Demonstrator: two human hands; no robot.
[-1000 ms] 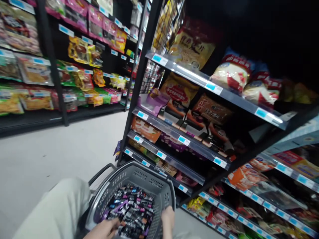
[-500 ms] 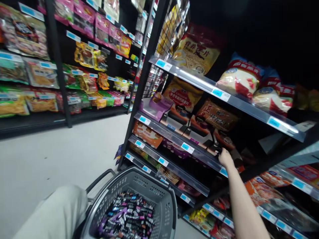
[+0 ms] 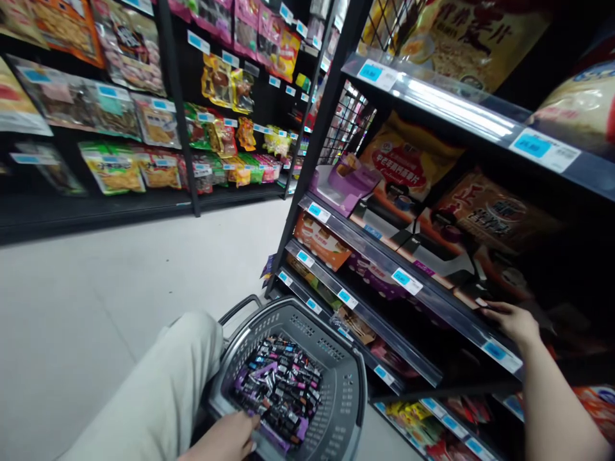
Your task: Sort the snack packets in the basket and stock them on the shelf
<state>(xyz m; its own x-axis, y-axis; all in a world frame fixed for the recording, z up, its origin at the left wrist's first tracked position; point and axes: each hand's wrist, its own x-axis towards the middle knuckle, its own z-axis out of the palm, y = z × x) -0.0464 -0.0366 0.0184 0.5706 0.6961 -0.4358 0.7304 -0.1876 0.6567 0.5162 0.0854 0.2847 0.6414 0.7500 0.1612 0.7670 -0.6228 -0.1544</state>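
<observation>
A dim shop aisle lay around me, with a pale floor (image 3: pixel 120 269) and, beyond it, a dark rack (image 3: pixel 180 102) hung with bagged snacks (image 3: pixel 132 54). Close on my right stood a tilted-looking shelf unit (image 3: pixel 319 150). My right hand (image 3: pixel 519 326) reached in over the clear shelf edge (image 3: pixel 432 307), the nearer hand by far to the last display box (image 3: pixel 500 272) in the row. That box lay just beyond and to the left of my fingers, its long axis seeming to run from the low front lip back into the shade; its depth was too dark to read. My fingertips were at the lip, slightly bent, and I cannot tell whether they grasped anything.

My left hand (image 3: pixel 228 438) was low, over the near side of the grey basket (image 3: pixel 343 397), its fingers curled next to the jumbled small packets (image 3: pixel 283 384); whether they pinched one, I cannot tell. The basket sat below the shelves, its folded-out handle (image 3: pixel 243 304) beside my knee (image 3: pixel 196 336). Above my right hand, the upper shelf (image 3: pixel 456 118) roofed the boxes, and the clear edge ran between basket and box.
</observation>
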